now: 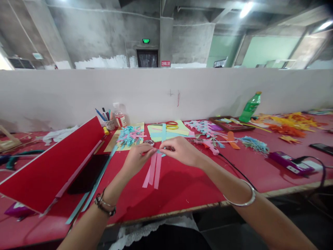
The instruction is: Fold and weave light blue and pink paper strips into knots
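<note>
My left hand (137,157) and my right hand (180,151) meet above the table's middle, both with fingers pinched together. Several pink paper strips (153,170) hang down from between my fingertips. A light blue paper strip (163,132) runs up behind my right fingertips, and a small bit of blue shows where the hands meet. Exactly which fingers grip which strip is partly hidden. Just beyond lie sheets of coloured paper (153,131) with scissors (172,125) on them. Nearby on the right rests a pink glue gun (210,146).
A red board (57,163) leans over a dark tablet-like object (90,173) at left. Fringed paper piles (131,136) lie behind my hands. Further right are a green bottle (250,107), a purple power strip (290,163), its cable, and orange-yellow paper (288,125). A white partition (145,90) borders the back.
</note>
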Tool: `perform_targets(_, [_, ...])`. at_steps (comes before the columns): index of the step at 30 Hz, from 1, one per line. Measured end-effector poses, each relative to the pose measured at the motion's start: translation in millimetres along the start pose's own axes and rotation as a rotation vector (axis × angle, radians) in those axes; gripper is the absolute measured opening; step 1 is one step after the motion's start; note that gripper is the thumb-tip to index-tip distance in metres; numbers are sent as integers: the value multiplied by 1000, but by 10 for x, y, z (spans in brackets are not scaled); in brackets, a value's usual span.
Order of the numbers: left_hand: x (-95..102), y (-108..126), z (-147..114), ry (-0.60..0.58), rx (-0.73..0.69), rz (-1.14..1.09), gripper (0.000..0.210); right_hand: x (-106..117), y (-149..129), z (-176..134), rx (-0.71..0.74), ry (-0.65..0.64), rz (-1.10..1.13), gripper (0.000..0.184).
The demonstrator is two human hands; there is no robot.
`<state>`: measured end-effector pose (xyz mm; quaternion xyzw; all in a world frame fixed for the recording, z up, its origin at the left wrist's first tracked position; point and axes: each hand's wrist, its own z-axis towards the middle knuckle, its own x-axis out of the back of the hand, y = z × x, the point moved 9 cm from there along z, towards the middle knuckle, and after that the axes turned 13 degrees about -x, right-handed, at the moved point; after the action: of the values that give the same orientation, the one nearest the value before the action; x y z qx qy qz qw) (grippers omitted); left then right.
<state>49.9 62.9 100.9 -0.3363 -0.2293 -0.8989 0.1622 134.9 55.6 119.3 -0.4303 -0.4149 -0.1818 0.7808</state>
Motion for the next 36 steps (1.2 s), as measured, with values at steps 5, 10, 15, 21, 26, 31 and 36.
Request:
perform_targets(5, [47,-63,34,-1,55,28,27,17,25,90,-15,-29,38,24])
perform_targets(10, [134,-100,56,16,101,-5,25,19,33,173,-21,-53,60,24])
perform_targets(15, [161,-70,92,-39,40,112,25,-21,-4,251,21,-72,46,22])
perform_targets(21, [209,-205,74,-64,98,248,25,-16,121,383,19,-31,133,25])
perform_targets(26, [469,-474,-52,32,210,501,25,-251,898,464,-287,224,313,36])
perform_targets(31, [552,-789,-209,188,284,382,26,-1108,1130,439,-476,2,-142,38])
perform_targets(36, [306,-1226,-425,368,489,-114,27,-1393,796,462,-432,-51,-450,54])
